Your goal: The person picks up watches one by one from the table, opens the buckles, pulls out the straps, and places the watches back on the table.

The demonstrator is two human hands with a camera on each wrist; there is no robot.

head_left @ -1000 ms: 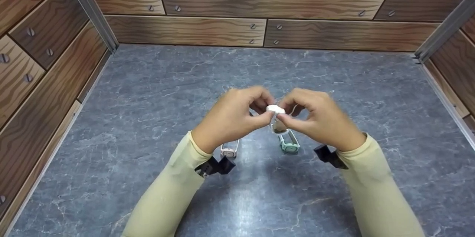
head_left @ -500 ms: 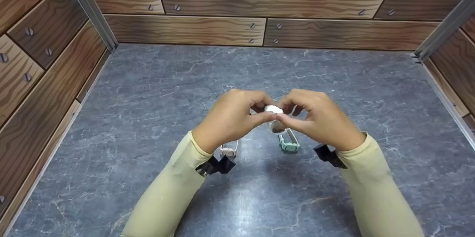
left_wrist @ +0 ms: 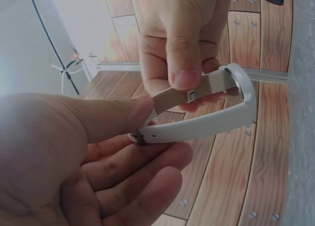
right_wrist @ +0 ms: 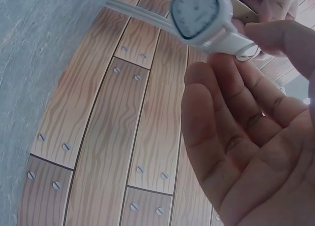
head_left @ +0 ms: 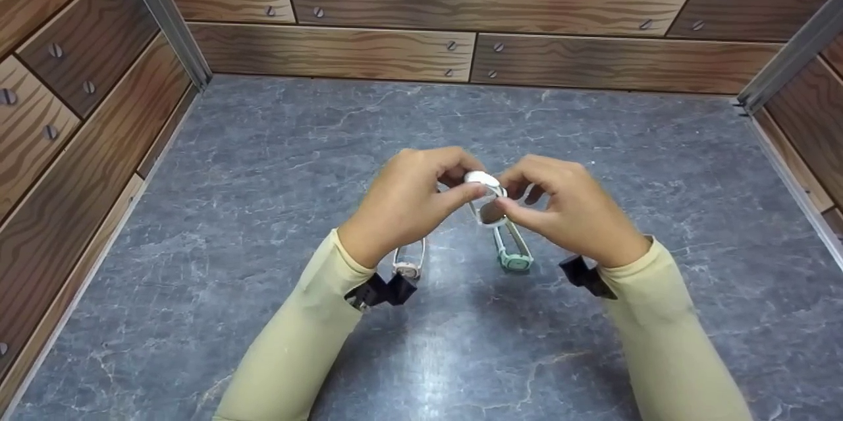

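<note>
A white wristwatch (head_left: 492,214) is held in the air between both hands, its strap forming a loop and its case hanging low. With thumb and fingers, my left hand (head_left: 418,197) pinches the strap's far end, where the left wrist view shows a dark buckle (left_wrist: 140,137). My right hand (head_left: 560,207) pinches the strap from the other side, its thumb on the band near a small keeper. In the right wrist view the square-ish dial (right_wrist: 195,12) faces the camera. Below on the table lie a pale pink watch (head_left: 407,269) and a green watch (head_left: 517,261).
The grey marbled tabletop (head_left: 316,138) spreads around the hands. Wood-patterned panels (head_left: 382,52) wall it at the back and sides, with metal posts (head_left: 164,12) at the corners. A black wrist camera (head_left: 382,290) sits close to the pink watch.
The left hand has risen slightly and the fingertips have drawn a little apart. The white strap has turned, and more of the loop and case shows. The two watches on the table stay put.
</note>
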